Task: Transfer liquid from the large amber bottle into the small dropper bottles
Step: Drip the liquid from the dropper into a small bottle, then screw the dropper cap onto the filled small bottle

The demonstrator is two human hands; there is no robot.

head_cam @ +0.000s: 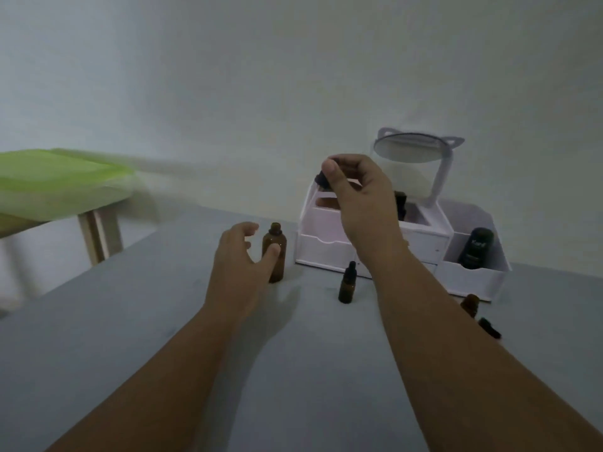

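The large amber bottle point(274, 250) stands uncapped on the grey table point(130, 321). My left hand point(239, 259) is beside it, fingers spread, with the thumb in front of the glass. My right hand point(355, 194) is raised above the table and pinches a small black dropper cap point(321, 180) between thumb and fingers. A small capped amber dropper bottle point(347, 284) stands right of the large one. Another small amber bottle point(470, 305) without its cap stands at the far right, partly hidden by my right forearm, and a black cap point(490, 327) lies near it.
A white cosmetic organiser point(424, 243) with drawers and a round mirror point(408, 148) stands at the back right. A dark tube point(475, 248) sits in its right compartment. A green-topped side table point(58, 181) is at the left.
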